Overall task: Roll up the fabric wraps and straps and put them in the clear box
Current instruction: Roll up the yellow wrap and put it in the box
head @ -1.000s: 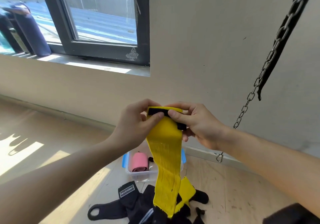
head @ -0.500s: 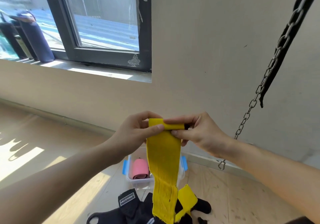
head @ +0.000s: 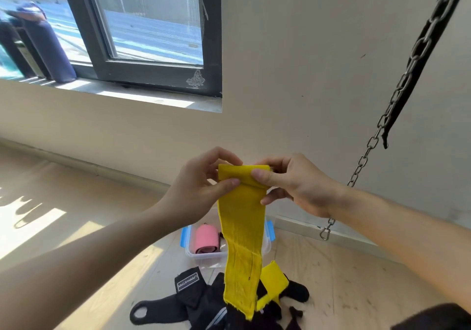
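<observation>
My left hand (head: 201, 189) and right hand (head: 293, 184) pinch the top of the yellow wrap (head: 242, 217), above the clear box (head: 204, 259). Its black tab has just rolled under; the rolling is started.

A beige wall (head: 318, 62) fills the back and meets a pale wooden floor (head: 344, 278) along a low skirting (head: 102, 170). At upper left is a window (head: 147, 29) with a dark frame and a pale sill (head: 142, 98). A small white sticker (head: 195, 79) marks the frame's lower right corner. Through the glass stand dark blue cylinders (head: 48, 44). Sunlight lies in bright patches (head: 30, 230) on the floor at left. On the right a steel chain (head: 396, 92) hangs slantwise with a black strip (head: 391, 126) beside it, and ends in a snap hook (head: 325, 233).
</observation>
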A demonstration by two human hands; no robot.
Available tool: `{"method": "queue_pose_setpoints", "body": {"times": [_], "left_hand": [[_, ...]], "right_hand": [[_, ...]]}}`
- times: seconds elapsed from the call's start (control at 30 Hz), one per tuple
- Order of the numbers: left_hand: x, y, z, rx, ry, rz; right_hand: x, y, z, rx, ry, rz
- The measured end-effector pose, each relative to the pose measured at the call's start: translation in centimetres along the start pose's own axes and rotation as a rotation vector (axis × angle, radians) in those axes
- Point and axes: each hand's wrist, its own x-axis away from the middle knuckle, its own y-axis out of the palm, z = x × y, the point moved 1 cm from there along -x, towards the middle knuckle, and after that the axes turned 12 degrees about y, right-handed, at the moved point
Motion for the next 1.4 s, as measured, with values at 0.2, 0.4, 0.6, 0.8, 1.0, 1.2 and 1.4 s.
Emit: {"method": "queue_pose_setpoints", "body": {"times": [0.2, 0.4, 0.6, 0.8, 1.0, 1.2, 1.4], "left_hand": [[0.1, 0.1, -0.7, 0.123, -0.305, -0.142], [0.3, 0.6, -0.4, 0.307, -0.446, -0.119], [-0.5, 1.0, 0.9, 0.492, -0.545, -0.008], [-0.1, 1.1, 0.3, 0.375, -0.519, -0.009], [-0.1, 1.0, -0.1, 0.27, -0.424, -0.033], [-0.1, 0.7, -0.3, 0.169, -0.281, 0.014], [0.0, 0.7, -0.4, 0.133, -0.202, 0.04]], "right_hand": [[-0.3, -0.3, 0.4, 0.042, -0.144, 0.125], [-1.2, -0.6, 1.0, 0.187, -0.347, 0.225], [-1.6, -1.4, 1.3, 0.305, -0.445, 0.304], [-1.2, -1.4, 1.7, 0.366, -0.391, 0.23], [-0.7, -1.4, 1.1, 0.343, -0.163, 0.159], [0.0, -0.5, 1.0, -0.034, 0.096, -0.041], [-0.1, 0.2, 0.9, -0.094, 0.088, -0.032]]}}
